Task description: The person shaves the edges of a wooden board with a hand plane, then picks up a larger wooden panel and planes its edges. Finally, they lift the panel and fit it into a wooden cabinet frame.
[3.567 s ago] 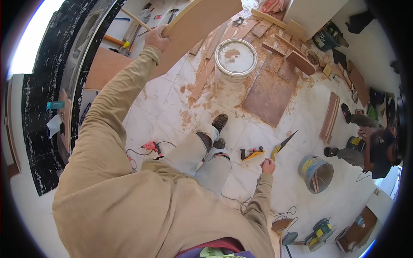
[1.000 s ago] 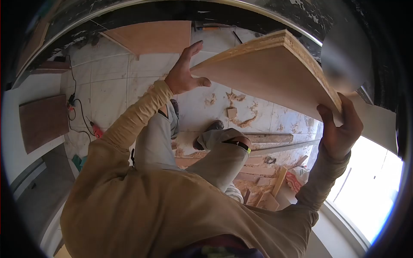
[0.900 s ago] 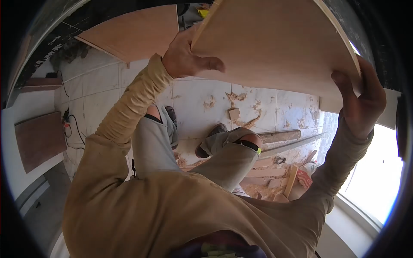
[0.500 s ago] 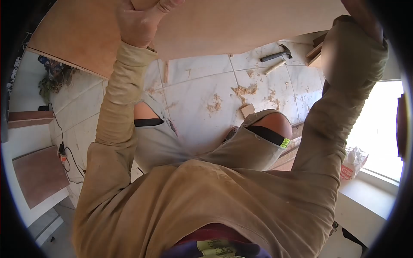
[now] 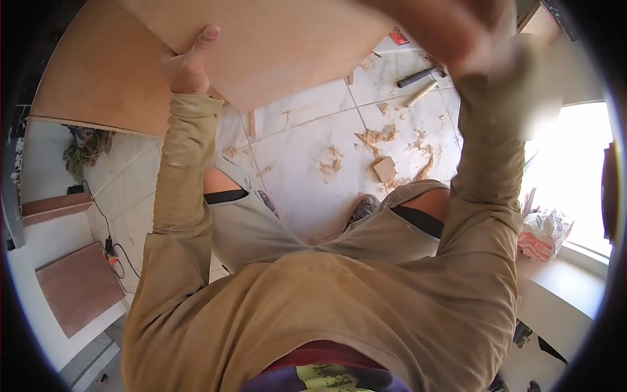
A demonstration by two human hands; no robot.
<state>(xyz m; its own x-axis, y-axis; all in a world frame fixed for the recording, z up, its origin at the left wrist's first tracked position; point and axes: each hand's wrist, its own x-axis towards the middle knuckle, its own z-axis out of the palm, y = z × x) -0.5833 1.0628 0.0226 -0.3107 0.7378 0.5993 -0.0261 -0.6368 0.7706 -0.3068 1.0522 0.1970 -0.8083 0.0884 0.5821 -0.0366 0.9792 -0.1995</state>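
White floor tiles (image 5: pixel 307 189), strewn with sawdust, fill the middle of the room under the person's bent legs. Overhead, toward twelve o'clock, the person holds up a plywood panel (image 5: pixel 274 46): a broad, flat sheet with a smooth, pale tan face and a straight lower edge, tilted over the head and taking up most of the upper view. Behind it at ten o'clock sits another brown board (image 5: pixel 98 85), darker in tone, with its edge running toward nine o'clock.

A left hand (image 5: pixel 188 65) grips the panel's lower left edge at about eleven o'clock, thumb pressed up against the face and the fingers wrapped behind it, closed on the sheet. At one o'clock the right hand (image 5: pixel 450 29) is up close and blurred; it lies against the panel's right side, but how far its fingers are closed I cannot tell.

At eight o'clock a reddish board (image 5: pixel 78 287) lies flat on a white surface. At three o'clock a white and red bag (image 5: pixel 542 235) rests on the sill. A hammer (image 5: pixel 418 76) lies on the tiles near one o'clock, and a small wood block (image 5: pixel 385 168) sits in sawdust just below it.
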